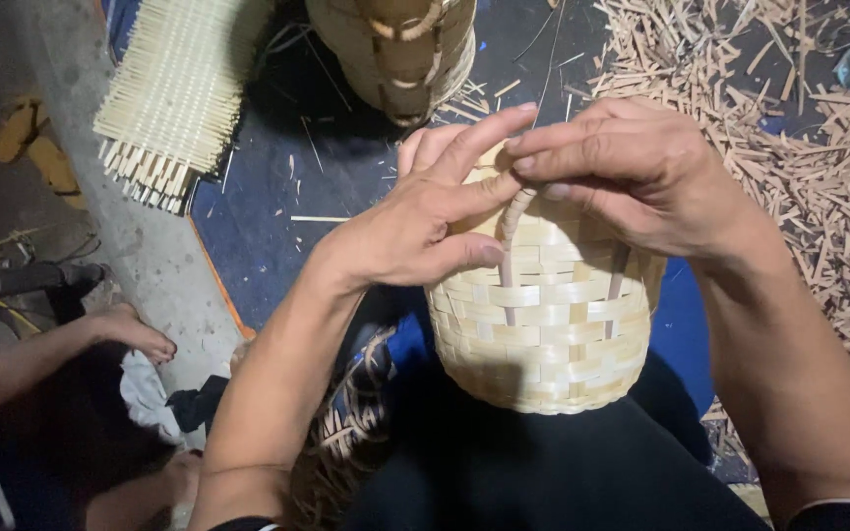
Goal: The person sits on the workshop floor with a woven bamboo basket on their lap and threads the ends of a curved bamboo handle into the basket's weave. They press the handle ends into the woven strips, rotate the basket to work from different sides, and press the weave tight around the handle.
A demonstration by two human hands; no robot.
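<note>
Two hands, left hand (pixel 415 221) and right hand (pixel 632 167) apparently pinching woven basket (pixel 543 324) rim strip

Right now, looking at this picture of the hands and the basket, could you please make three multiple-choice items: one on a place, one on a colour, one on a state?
1. Where does the flat woven mat lie?
A. upper left
B. lower right
C. inside the basket

2. What colour is the small basket?
A. dark green
B. pale straw yellow
C. red

3. What are the hands doing?
A. resting flat on the floor
B. both at the basket's top, by its handle strip
C. held apart in the air

Answers:
1. A, it lies beside the blue sheet.
2. B, its woven strips are light.
3. B, left hand and right hand meet there.
</note>
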